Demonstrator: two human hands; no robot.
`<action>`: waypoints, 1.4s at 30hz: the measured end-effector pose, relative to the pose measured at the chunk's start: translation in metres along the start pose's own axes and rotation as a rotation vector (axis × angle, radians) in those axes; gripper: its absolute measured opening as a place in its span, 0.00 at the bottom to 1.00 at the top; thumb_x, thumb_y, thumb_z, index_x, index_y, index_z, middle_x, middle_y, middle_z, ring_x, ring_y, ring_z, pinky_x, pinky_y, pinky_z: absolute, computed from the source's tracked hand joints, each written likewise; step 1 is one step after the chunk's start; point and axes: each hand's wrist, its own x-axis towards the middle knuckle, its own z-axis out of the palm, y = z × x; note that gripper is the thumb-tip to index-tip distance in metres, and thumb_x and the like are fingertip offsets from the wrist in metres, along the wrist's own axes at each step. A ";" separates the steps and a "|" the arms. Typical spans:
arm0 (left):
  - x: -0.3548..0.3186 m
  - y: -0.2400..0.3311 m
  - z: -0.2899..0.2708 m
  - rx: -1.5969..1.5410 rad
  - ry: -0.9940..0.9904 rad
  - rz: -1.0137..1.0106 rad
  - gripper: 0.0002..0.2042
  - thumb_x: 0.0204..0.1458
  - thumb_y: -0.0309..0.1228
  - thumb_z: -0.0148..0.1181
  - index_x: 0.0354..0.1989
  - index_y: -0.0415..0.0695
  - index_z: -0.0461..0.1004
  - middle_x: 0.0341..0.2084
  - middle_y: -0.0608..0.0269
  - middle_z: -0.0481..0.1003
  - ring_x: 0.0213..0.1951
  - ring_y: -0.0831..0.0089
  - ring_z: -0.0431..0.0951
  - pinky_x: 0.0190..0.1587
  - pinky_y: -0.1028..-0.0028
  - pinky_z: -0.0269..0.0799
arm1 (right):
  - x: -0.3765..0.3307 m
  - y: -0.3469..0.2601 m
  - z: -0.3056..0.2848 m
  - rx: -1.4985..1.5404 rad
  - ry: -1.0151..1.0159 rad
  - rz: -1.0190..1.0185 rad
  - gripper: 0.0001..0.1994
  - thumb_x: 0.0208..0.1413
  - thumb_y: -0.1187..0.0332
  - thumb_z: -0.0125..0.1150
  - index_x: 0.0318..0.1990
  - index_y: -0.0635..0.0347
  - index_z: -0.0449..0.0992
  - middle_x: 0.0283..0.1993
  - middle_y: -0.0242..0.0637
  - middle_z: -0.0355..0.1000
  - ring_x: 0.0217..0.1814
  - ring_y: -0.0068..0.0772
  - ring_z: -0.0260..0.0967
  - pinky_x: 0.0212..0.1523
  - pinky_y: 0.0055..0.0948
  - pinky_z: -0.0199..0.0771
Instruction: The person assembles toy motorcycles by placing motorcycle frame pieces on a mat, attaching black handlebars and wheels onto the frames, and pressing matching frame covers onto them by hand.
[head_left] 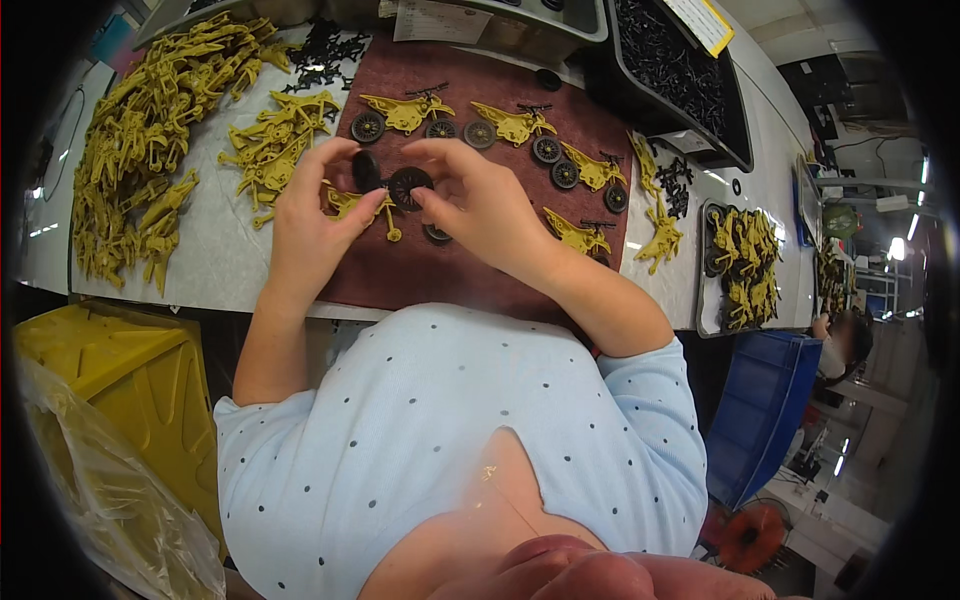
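A yellow label lies on the black parts bin, upper right.

Black tray cut off at top; co-worker blurred.

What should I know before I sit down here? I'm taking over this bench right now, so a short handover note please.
Left hand: pinches a black wheel and steadies a yellow toy motorcycle frame.
Right hand: fingertips on a second black wheel at that frame.
Done: five wheeled motorcycles lie on the brown mat.
Left: the frame in hand has no wheels seated yet; a big pile of bare yellow frames waits at left, black parts in the black bin at upper right.
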 end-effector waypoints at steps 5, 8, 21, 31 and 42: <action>-0.005 -0.020 -0.015 0.205 -0.072 0.078 0.22 0.41 0.25 0.68 0.48 0.42 0.72 0.40 0.58 0.73 0.36 0.65 0.73 0.41 0.70 0.70 | -0.008 0.014 0.009 -0.114 -0.181 0.165 0.14 0.55 0.77 0.58 0.49 0.62 0.72 0.40 0.40 0.74 0.36 0.27 0.74 0.37 0.26 0.76; -0.012 -0.027 -0.016 0.291 -0.047 0.125 0.21 0.42 0.26 0.68 0.47 0.41 0.73 0.41 0.56 0.72 0.41 0.61 0.73 0.45 0.68 0.69 | -0.011 0.031 0.016 -0.340 -0.177 -0.154 0.14 0.52 0.77 0.60 0.48 0.61 0.73 0.41 0.42 0.73 0.39 0.36 0.73 0.38 0.30 0.74; -0.013 -0.034 -0.029 0.377 -0.005 0.053 0.20 0.45 0.28 0.67 0.48 0.41 0.73 0.41 0.56 0.71 0.45 0.59 0.71 0.49 0.67 0.67 | -0.006 0.031 0.022 -0.522 -0.203 -0.138 0.11 0.53 0.70 0.60 0.43 0.63 0.72 0.37 0.45 0.70 0.40 0.49 0.70 0.40 0.39 0.71; -0.024 -0.042 -0.029 0.360 -0.041 0.011 0.20 0.46 0.28 0.66 0.49 0.40 0.73 0.43 0.56 0.71 0.46 0.59 0.71 0.50 0.67 0.67 | -0.013 0.032 0.024 -0.555 -0.240 -0.168 0.10 0.54 0.71 0.58 0.44 0.62 0.72 0.39 0.43 0.69 0.39 0.47 0.70 0.39 0.38 0.72; -0.041 -0.043 -0.027 0.293 0.085 -0.049 0.20 0.44 0.27 0.68 0.47 0.39 0.73 0.40 0.55 0.73 0.44 0.58 0.72 0.48 0.67 0.68 | -0.013 0.034 0.022 -0.577 -0.246 -0.187 0.11 0.55 0.71 0.57 0.45 0.63 0.72 0.39 0.44 0.69 0.39 0.48 0.70 0.39 0.38 0.72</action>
